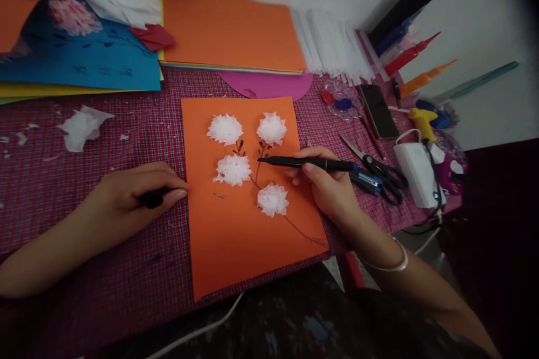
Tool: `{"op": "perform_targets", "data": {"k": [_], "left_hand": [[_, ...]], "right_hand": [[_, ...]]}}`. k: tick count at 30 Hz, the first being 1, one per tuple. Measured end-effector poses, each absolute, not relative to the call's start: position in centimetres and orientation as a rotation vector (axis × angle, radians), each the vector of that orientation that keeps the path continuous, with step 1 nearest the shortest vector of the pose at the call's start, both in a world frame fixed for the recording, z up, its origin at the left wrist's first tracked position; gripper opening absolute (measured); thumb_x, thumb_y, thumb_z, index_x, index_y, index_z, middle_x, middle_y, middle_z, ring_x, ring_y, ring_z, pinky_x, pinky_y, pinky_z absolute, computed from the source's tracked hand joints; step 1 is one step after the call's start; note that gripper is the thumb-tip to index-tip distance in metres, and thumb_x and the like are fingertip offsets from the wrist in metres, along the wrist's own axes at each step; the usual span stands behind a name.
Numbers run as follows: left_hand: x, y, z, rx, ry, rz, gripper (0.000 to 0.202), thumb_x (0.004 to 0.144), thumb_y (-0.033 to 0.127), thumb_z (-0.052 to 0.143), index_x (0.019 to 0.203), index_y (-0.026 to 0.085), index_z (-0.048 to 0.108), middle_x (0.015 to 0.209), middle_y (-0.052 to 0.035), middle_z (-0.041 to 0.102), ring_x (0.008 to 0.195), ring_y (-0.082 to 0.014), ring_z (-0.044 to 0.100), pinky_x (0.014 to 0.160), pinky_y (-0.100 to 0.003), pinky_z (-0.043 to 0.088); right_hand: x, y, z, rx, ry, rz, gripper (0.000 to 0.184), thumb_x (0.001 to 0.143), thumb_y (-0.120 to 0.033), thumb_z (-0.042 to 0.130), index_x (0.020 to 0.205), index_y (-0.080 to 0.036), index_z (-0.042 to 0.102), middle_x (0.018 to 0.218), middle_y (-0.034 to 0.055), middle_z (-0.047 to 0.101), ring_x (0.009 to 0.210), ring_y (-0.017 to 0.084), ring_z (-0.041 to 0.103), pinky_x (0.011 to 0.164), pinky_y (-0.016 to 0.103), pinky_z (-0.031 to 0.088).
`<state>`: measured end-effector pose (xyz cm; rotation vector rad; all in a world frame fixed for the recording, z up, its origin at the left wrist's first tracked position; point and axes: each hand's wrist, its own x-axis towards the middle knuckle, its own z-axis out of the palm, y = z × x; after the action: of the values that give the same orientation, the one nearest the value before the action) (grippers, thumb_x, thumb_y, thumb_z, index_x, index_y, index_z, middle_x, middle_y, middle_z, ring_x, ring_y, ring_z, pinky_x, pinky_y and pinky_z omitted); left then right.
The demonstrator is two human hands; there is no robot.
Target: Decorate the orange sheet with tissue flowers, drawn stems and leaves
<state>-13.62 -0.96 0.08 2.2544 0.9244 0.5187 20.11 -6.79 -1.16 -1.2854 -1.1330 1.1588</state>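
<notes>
An orange sheet of paper (227, 247) lies on the checked cloth in front of me. Several white tissue-paper flowers (273, 199) sit on it, joined by thin drawn stems with small dark leaves (263, 148). My right hand (332, 185) grips a black marker (303, 162), its tip at or just above the paper beside the upper right stem. At the sheet's left edge, my left hand (138, 196) is closed around a black pen cap (152, 198), with thumb and forefinger touching the paper's border.
Scissors (374, 165) and a blue cutter (365, 180) lie right of the sheet, near a phone (378, 111) and a white adapter (418, 174). Behind are an orange paper stack (231, 28) and white strips (330, 45). Crumpled tissue (84, 128) lies left.
</notes>
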Motion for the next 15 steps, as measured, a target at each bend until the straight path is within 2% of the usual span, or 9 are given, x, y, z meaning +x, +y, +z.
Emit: {"op": "perform_targets", "data": {"k": [10,15], "left_hand": [[-13.65,-0.98,-0.05,2.252,0.917,0.533,0.018,0.094,0.03,0.057,0.087,0.023,0.072,0.083,0.0012,0.073,0.075,-0.0113,0.069,0.066,-0.019,0.052],[-13.67,-0.98,0.03,2.256,0.929,0.521,0.019,0.094,0.031,0.056,0.087,0.022,0.072,0.083,0.0008,0.073,0.075,-0.0109,0.069,0.065,-0.018,0.052]], "right_hand": [[19.9,-6.54,-1.33,-1.289,-1.176,1.137,0.011,0.089,-0.028,0.067,0.099,-0.028,0.071,0.073,-0.0025,0.072,0.061,0.013,0.064,0.064,0.03,0.053],[19.79,-6.43,-1.28,-1.287,-1.12,1.175,0.009,0.086,-0.028,0.067,0.094,-0.026,0.071,0.069,-0.0024,0.07,0.059,0.014,0.063,0.06,0.029,0.052]]}}
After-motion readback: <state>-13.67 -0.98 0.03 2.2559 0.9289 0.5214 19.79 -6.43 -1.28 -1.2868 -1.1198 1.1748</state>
